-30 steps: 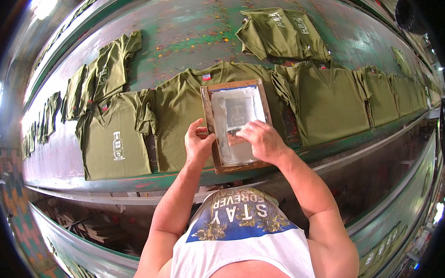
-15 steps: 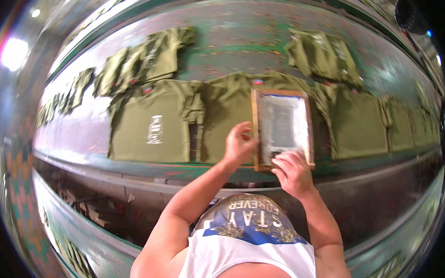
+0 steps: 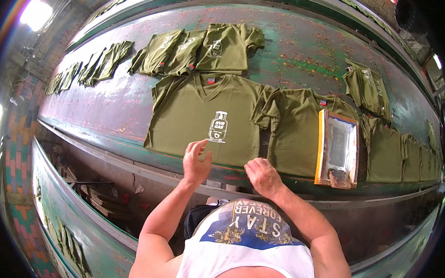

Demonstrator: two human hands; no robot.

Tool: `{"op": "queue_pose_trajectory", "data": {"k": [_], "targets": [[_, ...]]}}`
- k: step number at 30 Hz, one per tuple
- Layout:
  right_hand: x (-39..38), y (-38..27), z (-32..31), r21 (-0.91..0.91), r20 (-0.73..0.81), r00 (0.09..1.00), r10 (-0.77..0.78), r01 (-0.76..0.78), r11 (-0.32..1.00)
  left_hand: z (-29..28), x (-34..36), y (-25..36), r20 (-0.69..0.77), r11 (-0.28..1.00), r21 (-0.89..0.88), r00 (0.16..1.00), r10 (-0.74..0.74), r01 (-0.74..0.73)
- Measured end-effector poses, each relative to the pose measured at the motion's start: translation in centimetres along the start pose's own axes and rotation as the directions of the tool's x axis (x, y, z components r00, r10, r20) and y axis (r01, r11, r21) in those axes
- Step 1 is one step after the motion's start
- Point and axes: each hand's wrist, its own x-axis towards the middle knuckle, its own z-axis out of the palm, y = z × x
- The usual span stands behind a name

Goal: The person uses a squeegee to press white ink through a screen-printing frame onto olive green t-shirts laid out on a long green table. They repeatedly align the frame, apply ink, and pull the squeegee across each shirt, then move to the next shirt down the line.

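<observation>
In front of me an olive-green T-shirt (image 3: 187, 113) lies flat on the long table, with a white gas-cylinder print (image 3: 218, 127) on its front. My left hand (image 3: 197, 163) hovers over the shirt's lower edge just below the print, fingers spread and holding nothing. At the shirt's lower right corner is my right hand (image 3: 264, 177), its fingers curled in; whether they grip anything is hidden. To the right, a wooden-framed printing screen (image 3: 322, 148) rests on a second olive T-shirt (image 3: 293, 131). A brownish block (image 3: 339, 178) sits inside the screen's near end.
Beyond the flat shirt lie folded printed shirts (image 3: 224, 50), and more bunched ones (image 3: 104, 64) stretch leftward. Several olive shirts (image 3: 387, 153) continue rightward along the table (image 3: 297, 33). A ledge (image 3: 155, 175) runs along its near side. Another table (image 3: 88, 227) stands behind me at left.
My right hand has left the screen and moved left to the printed shirt's corner. My left hand has moved left too. The view has shifted, so the screen appears further right.
</observation>
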Motion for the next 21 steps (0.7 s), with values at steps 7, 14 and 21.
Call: {"op": "queue_pose_trajectory", "data": {"k": [7,14,21], "targets": [[4.8,0.2,-0.5,0.05,-0.099,0.989,0.106,-0.101,0.994,-6.3,0.6,-5.5,0.242,0.887,0.264,0.916,0.32,-0.38],[8.9,1.5,-6.7,0.095,-0.233,0.972,-0.013,0.037,0.995,-7.7,9.3,-5.6,-0.017,0.864,0.332,0.913,0.408,-0.38],[7.6,-2.0,-6.9,-0.017,-0.077,0.997,-0.013,0.011,1.0,-9.4,14.3,3.3,0.045,0.965,-0.219,0.987,0.154,-0.141]]}}
